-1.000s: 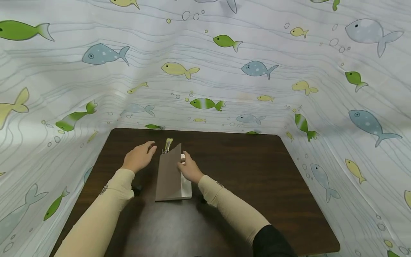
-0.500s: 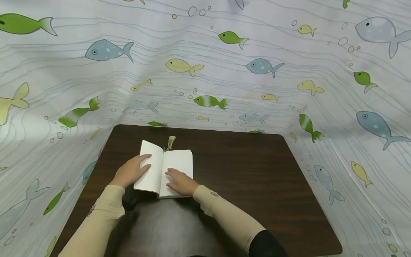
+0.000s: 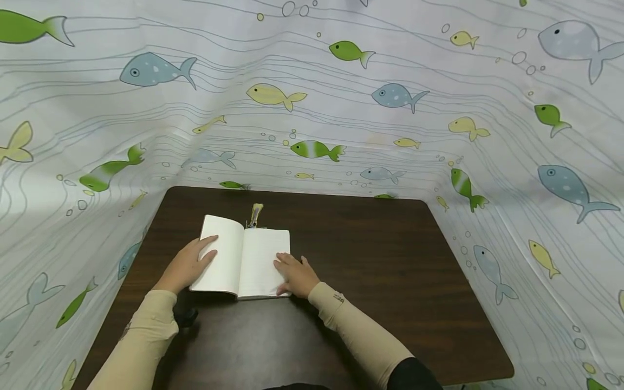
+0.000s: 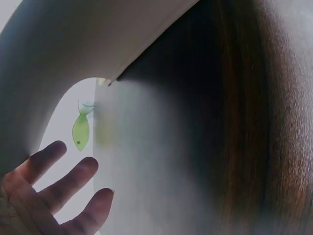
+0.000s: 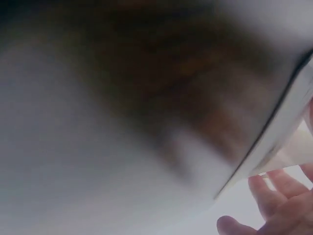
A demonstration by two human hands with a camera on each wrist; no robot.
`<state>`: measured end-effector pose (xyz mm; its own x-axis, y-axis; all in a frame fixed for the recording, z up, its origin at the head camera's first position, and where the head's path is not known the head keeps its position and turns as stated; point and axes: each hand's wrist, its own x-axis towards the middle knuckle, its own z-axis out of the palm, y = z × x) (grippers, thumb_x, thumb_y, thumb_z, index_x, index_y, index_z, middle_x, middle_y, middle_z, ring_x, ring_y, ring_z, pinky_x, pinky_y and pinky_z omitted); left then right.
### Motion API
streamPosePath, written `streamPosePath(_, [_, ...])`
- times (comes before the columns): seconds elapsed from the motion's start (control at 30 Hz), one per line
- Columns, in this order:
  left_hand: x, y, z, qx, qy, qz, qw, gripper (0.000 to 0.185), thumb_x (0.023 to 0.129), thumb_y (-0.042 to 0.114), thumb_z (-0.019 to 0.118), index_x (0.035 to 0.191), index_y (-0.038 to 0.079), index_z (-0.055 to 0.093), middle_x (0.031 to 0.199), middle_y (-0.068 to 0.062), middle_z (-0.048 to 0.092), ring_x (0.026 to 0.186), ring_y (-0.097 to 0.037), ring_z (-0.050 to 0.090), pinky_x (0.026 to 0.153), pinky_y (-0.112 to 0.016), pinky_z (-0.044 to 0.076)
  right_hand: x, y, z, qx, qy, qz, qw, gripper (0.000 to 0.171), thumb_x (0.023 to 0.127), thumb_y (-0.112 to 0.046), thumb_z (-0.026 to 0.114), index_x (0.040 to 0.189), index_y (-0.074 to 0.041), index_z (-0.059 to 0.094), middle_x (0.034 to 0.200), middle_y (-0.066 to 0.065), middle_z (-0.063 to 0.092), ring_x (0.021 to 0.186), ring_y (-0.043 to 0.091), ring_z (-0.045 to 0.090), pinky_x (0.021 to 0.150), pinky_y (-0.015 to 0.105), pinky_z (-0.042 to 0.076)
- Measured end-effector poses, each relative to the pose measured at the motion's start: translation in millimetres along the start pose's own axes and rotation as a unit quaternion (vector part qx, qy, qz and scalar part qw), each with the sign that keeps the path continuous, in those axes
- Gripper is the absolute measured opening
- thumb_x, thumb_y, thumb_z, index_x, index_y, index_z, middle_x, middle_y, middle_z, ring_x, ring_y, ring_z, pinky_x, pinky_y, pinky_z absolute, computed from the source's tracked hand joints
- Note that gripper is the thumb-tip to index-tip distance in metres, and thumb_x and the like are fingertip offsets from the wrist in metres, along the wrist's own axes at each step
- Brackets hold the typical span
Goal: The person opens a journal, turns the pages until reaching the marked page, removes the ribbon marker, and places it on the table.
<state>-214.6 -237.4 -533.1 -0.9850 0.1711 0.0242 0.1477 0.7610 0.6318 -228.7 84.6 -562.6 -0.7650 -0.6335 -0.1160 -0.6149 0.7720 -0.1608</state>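
Observation:
An open notebook (image 3: 263, 254) with pale pages lies on the dark wooden table, its left half raised over a shadow. My left hand (image 3: 182, 265) holds that half at its outer edge, thumb and index finger on the page. Underneath, the left wrist view shows more fingers (image 4: 80, 183) below the cover. On the right page rests my right hand (image 3: 298, 276), fingers spread near the outer edge. The right wrist view is blurred, with the notebook's edge (image 5: 266, 129) and some fingers (image 5: 279, 196) at the right. A yellowish strip (image 3: 255, 214) with metal bits sticks out past the notebook's top.
The brown table (image 3: 370, 281) has rounded corners and extends to the right of the notebook. A white fish-patterned curtain (image 3: 341, 97) rises behind it and along both sides. A small black object (image 3: 186, 317) sits under the left wrist.
The notebook, a second ago nearly closed under its grey cover, has opened out to the left. My left hand moved left and down with that half; my right hand shifted to the right page's edge.

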Motion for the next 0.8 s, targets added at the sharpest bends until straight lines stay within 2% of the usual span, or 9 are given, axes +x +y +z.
streamPosePath(0.1, [0.2, 0.7, 0.7, -0.010, 0.002, -0.002, 0.9999, 0.052, 0.109, 0.030, 0.049, 0.153, 0.004, 0.042, 0.154, -0.034, 0.035, 0.140, -0.056, 0.033, 0.108, -0.071, 0.030, 3, -3, 1, -0.038, 0.045, 0.006, 0.998, 0.080, 0.081, -0.055, 0.072, 0.148, -0.015, 0.054, 0.158, 0.007, 0.043, 0.147, 0.021, 0.037, 0.110, 0.059, 0.040])
streamPosePath(0.2, [1.9, 1.2, 1.9, -0.017, 0.005, -0.004, 0.9998, 0.052, 0.108, 0.030, 0.050, 0.153, 0.004, 0.042, 0.155, -0.035, 0.034, 0.140, -0.056, 0.032, 0.108, -0.072, 0.030, 8, -5, 3, -0.040, 0.078, 0.041, 0.995, 0.087, 0.083, -0.056, 0.073, 0.152, -0.010, 0.046, 0.158, 0.013, 0.041, 0.147, 0.026, 0.037, 0.109, 0.061, 0.040])
streamPosePath(0.3, [2.4, 0.4, 2.7, -0.022, 0.003, -0.006, 0.9997, 0.052, 0.109, 0.032, 0.048, 0.152, 0.005, 0.043, 0.155, -0.035, 0.033, 0.140, -0.056, 0.032, 0.108, -0.072, 0.030, 13, -7, 6, 0.013, 0.096, 0.065, 0.993, 0.097, 0.087, -0.052, 0.073, 0.157, -0.002, 0.030, 0.161, 0.015, 0.035, 0.149, 0.028, 0.032, 0.112, 0.066, 0.032])
streamPosePath(0.4, [1.2, -0.1, 2.0, -0.033, 0.002, 0.002, 0.9995, 0.051, 0.111, 0.033, 0.040, 0.152, 0.003, 0.043, 0.155, -0.035, 0.033, 0.140, -0.056, 0.032, 0.109, -0.072, 0.029, 16, -14, 4, 0.111, 0.118, 0.040, 0.986, 0.091, 0.095, -0.041, 0.071, 0.158, 0.001, 0.021, 0.161, 0.014, 0.036, 0.149, 0.026, 0.034, 0.115, 0.066, 0.027])
streamPosePath(0.5, [-0.2, -1.1, -2.7, -0.053, 0.021, 0.014, 0.9983, 0.052, 0.113, 0.033, 0.030, 0.150, 0.000, 0.045, 0.156, -0.035, 0.031, 0.141, -0.057, 0.031, 0.110, -0.071, 0.027, 22, -31, -6, 0.270, 0.127, -0.028, 0.954, 0.078, 0.103, -0.027, 0.063, 0.160, 0.000, 0.017, 0.159, 0.013, 0.041, 0.146, 0.024, 0.039, 0.117, 0.053, 0.032])
streamPosePath(0.6, [-1.8, 0.3, -9.2, -0.086, 0.036, 0.006, 0.9957, 0.058, 0.113, 0.035, 0.021, 0.148, -0.004, 0.046, 0.157, -0.037, 0.027, 0.142, -0.058, 0.027, 0.112, -0.072, 0.023, 30, -53, -15, 0.383, 0.082, -0.083, 0.916, 0.070, 0.107, -0.021, 0.055, 0.162, -0.004, 0.014, 0.161, 0.010, 0.038, 0.147, 0.020, 0.038, 0.117, 0.039, 0.035])
streamPosePath(0.63, [-2.8, 1.7, -11.1, -0.096, 0.034, -0.006, 0.9948, 0.062, 0.113, 0.038, 0.018, 0.149, -0.005, 0.044, 0.158, -0.037, 0.025, 0.143, -0.058, 0.025, 0.112, -0.072, 0.022, 32, -59, -16, 0.380, 0.054, -0.099, 0.918, 0.069, 0.107, -0.024, 0.054, 0.162, -0.006, 0.015, 0.164, 0.009, 0.033, 0.149, 0.018, 0.033, 0.118, 0.037, 0.033])
streamPosePath(0.7, [-4.0, 3.4, -12.5, -0.103, 0.023, -0.027, 0.9941, 0.066, 0.112, 0.042, 0.020, 0.151, -0.008, 0.039, 0.157, -0.037, 0.025, 0.143, -0.058, 0.024, 0.113, -0.071, 0.021, 34, -69, -13, 0.320, 0.004, -0.120, 0.940, 0.070, 0.107, -0.032, 0.054, 0.163, -0.010, 0.017, 0.168, 0.004, 0.023, 0.153, 0.014, 0.022, 0.121, 0.038, 0.029])
streamPosePath(0.8, [-5.7, 1.9, -9.7, -0.078, 0.008, -0.053, 0.9955, 0.071, 0.110, 0.046, 0.036, 0.153, -0.011, 0.030, 0.154, -0.038, 0.031, 0.141, -0.056, 0.031, 0.111, -0.068, 0.028, 36, -75, -5, 0.223, -0.046, -0.153, 0.962, 0.071, 0.105, -0.037, 0.056, 0.163, -0.013, 0.021, 0.171, 0.001, 0.011, 0.155, 0.013, 0.010, 0.123, 0.040, 0.021])
